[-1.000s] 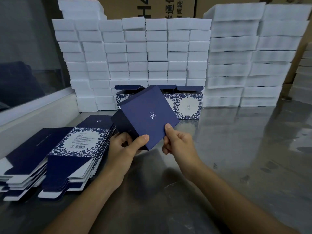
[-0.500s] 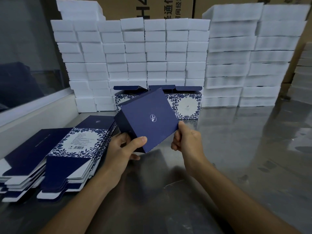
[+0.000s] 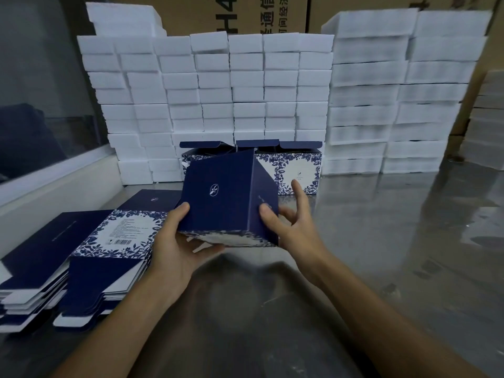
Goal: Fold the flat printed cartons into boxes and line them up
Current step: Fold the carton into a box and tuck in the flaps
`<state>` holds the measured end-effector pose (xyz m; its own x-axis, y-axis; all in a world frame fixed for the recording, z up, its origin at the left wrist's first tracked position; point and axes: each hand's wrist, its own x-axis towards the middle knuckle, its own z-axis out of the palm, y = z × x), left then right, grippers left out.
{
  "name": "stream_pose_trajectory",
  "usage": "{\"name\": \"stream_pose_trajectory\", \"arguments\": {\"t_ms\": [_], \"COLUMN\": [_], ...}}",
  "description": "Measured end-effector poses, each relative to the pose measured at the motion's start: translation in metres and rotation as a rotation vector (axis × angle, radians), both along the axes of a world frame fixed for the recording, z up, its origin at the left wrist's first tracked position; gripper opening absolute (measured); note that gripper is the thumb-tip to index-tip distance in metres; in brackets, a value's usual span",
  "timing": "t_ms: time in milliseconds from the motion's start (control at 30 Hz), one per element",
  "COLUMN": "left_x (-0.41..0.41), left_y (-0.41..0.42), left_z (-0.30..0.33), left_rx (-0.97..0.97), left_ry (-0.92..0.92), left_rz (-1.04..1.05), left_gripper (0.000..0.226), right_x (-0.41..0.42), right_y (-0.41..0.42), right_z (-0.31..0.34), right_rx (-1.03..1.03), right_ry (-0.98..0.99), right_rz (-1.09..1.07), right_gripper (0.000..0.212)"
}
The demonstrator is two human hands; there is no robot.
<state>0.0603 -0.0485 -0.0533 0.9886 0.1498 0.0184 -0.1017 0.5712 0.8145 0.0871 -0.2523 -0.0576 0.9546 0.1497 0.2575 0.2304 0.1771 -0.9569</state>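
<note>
Navy carton [image 3: 227, 197] held up off the steel table [image 3: 381, 255], just in front of the row of finished boxes [image 3: 294, 170]. Opened into box shape, tilted: dark blue face w/ small white emblem turned toward camera, second dark panel to its right w/ a thin line of white print, blue-and-white floral panel along the underside. Top edge overlaps the row behind.

Left hand [image 3: 177, 249] under & beside carton's lower left corner; thumb on the emblem face, fingers curled beneath the floral panel, gripping it. Right hand [image 3: 291, 222] at carton's right edge; thumb pressed on the side panel, other fingers spread and fairly straight behind the carton, index pointing up. Contact of those fingers w/ the carton: cannot tell, slight blur.

Row of finished boxes behind carton: floral white fronts, navy top flaps standing open, side by side against the wall of white foam blocks [image 3: 245, 85]. Brown cardboard w/ black print above the blocks.

Left of carton: two stacks of flat cartons [image 3: 90, 249] on the table, navy w/ floral band, label & barcode on the top sheet, white undersides showing at the fanned edges.
</note>
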Motion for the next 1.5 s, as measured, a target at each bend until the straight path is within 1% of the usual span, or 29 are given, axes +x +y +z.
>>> {"name": "stream_pose_trajectory", "arguments": {"t_ms": [33,67,100,167,233,300,400,433,567,667,767,867,933,1000,1100,1167,1233,1300,1367,1433,1500], "left_x": [0.001,0.001,0.002,0.004,0.005,0.005,0.003,0.001,-0.003,-0.002,0.0,0.0,-0.001,-0.003,-0.006,-0.006,-0.006,-0.006,-0.006,-0.005,-0.003], "left_y": [0.0,0.0,0.0,0.001,0.002,0.003,0.003,0.002,-0.001,-0.003,-0.001,0.002,0.002,0.001,0.0,0.0,-0.001,-0.003,-0.007,-0.011,-0.013], "left_z": [0.0,0.001,0.001,0.002,0.002,0.004,0.007,0.008,0.01,0.009,0.01,0.008,0.007,0.006,0.007,0.008,0.008,0.007,0.005,0.003,0.0], "left_rx": [0.001,0.016,0.038,0.089,0.178,0.256,0.298,0.306,0.346,0.385,0.451,0.5,0.54,0.625,0.797,0.86,0.88,0.86,0.819,0.789,0.809], "left_ry": [0.005,0.001,-0.01,-0.033,-0.067,-0.094,-0.122,-0.138,-0.199,-0.22,-0.203,-0.22,-0.273,-0.337,-0.412,-0.451,-0.476,-0.5,-0.521,-0.543,-0.558], "left_rz": [0.035,0.079,0.127,0.237,0.343,0.423,0.422,0.402,0.344,0.374,0.44,0.457,0.451,0.476,0.526,0.521,0.486,0.418,0.325,0.248,0.201], "left_gripper": [0.05,0.043,0.032,0.016,0.011,0.018,0.012,0.015,0.054,0.07,0.077,0.071,0.065,0.062,0.054,0.052,0.053,0.054,0.058,0.052,0.047], "right_x": [-0.002,-0.003,-0.004,-0.007,-0.007,-0.007,-0.006,-0.006,-0.006,-0.009,-0.015,-0.021,-0.022,-0.021,-0.023,-0.024,-0.025,-0.025,-0.025,-0.025,-0.024], "right_y": [0.001,0.002,0.004,0.007,0.009,0.01,0.013,0.015,0.022,0.026,0.031,0.032,0.031,0.029,0.026,0.025,0.023,0.023,0.026,0.029,0.029], "right_z": [0.0,-0.001,-0.001,-0.001,-0.001,-0.003,-0.007,-0.009,-0.013,-0.014,-0.011,-0.006,-0.005,-0.004,0.002,0.008,0.014,0.018,0.019,0.018,0.016], "right_rx": [-0.019,-0.051,-0.096,-0.161,-0.162,-0.139,-0.173,-0.197,-0.291,-0.421,-0.531,-0.538,-0.584,-0.614,-0.524,-0.428,-0.405,-0.445,-0.535,-0.636,-0.711], "right_ry": [-0.04,-0.084,-0.13,-0.209,-0.242,-0.258,-0.299,-0.315,-0.36,-0.419,-0.503,-0.504,-0.514,-0.523,-0.565,-0.651,-0.762,-0.851,-0.916,-0.946,-0.966], "right_rz": [0.002,-0.013,-0.042,-0.121,-0.168,-0.197,-0.228,-0.233,-0.22,-0.162,-0.139,-0.111,-0.173,-0.263,-0.386,-0.5,-0.625,-0.7,-0.736,-0.743,-0.75], "right_gripper": [0.106,0.105,0.104,0.091,0.074,0.058,0.044,0.041,0.033,0.023,0.018,0.024,0.026,0.024,0.015,0.011,0.018,0.026,0.027,0.025,0.022]}}
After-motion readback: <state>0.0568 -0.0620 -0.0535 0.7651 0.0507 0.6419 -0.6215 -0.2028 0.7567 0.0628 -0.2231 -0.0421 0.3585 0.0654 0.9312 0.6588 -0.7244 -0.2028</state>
